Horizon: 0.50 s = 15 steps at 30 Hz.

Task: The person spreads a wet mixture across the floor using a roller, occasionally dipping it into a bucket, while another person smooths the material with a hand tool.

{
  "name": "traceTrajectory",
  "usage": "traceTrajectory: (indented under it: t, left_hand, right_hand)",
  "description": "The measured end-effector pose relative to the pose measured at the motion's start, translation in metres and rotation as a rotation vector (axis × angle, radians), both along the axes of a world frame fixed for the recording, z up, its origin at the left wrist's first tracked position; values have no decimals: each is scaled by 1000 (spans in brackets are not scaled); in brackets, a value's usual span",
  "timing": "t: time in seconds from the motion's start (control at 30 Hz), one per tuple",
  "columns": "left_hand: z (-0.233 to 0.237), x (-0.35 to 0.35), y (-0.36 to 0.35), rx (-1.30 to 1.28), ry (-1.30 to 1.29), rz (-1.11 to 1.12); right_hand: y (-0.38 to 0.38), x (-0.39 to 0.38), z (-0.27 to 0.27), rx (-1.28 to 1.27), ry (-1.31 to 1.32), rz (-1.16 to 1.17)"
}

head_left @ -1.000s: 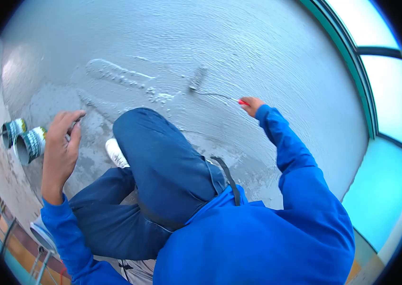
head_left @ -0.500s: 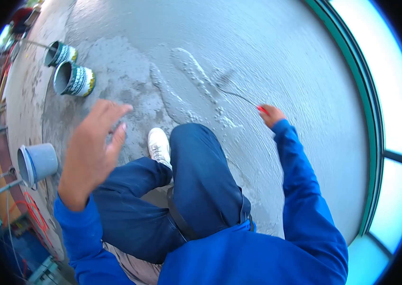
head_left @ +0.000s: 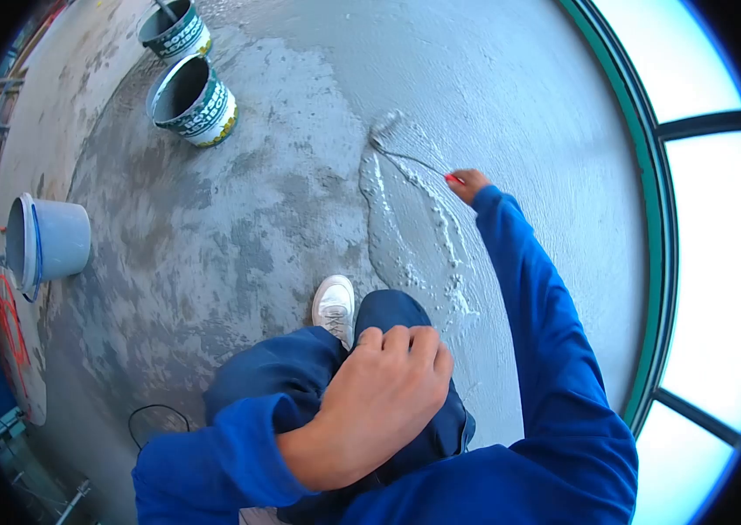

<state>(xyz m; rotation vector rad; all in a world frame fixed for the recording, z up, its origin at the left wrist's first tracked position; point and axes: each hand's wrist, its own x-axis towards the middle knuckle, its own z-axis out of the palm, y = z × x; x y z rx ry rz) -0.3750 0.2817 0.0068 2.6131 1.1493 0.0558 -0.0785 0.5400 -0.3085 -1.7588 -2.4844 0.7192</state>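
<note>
My right hand (head_left: pixel 468 185) is closed round the red handle of a paint roller (head_left: pixel 412 159). Its thin bent wire reaches left to a grey-coated head lying in wet grey coating (head_left: pixel 419 229) on the floor; the head's outline is hard to make out. A thick bead of the coating runs from there toward my knee. My left hand (head_left: pixel 392 398) lies over my bent knee, back up, its fingers curled together and the fingertips hidden. Nothing shows in it. My white shoe (head_left: pixel 334 306) stands on uncoated floor beside the coating's edge.
Two dark green and white buckets (head_left: pixel 195 103) stand at the upper left, the farther one with a stick in it. A grey bucket (head_left: pixel 60 239) sits at the left, near an orange cable (head_left: pixel 10 319). Green-framed glazing (head_left: pixel 650 219) borders the right side.
My left hand has moved right and down from the air onto my knee, its fingers curling in. My right hand has shifted slightly left and up with the roller. My view has turned.
</note>
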Motion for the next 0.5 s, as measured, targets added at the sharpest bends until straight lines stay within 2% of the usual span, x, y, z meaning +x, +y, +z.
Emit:
traceTrajectory:
  t: [0.17, 0.27, 0.37, 0.5]
  left_hand:
    - [-19, -18, 26, -118, -72, 209]
    - [-29, -15, 34, -240, -90, 306]
    - [-36, -6, 40, -360, -93, 356]
    - [-51, 16, 30, -627, 7, 282]
  right_hand:
    - [53, -136, 70, -93, -124, -150]
    - [84, -179, 66, -111, -204, -184]
    - [87, -199, 59, -152, -219, -191]
    - [15, -158, 44, -254, -151, -230]
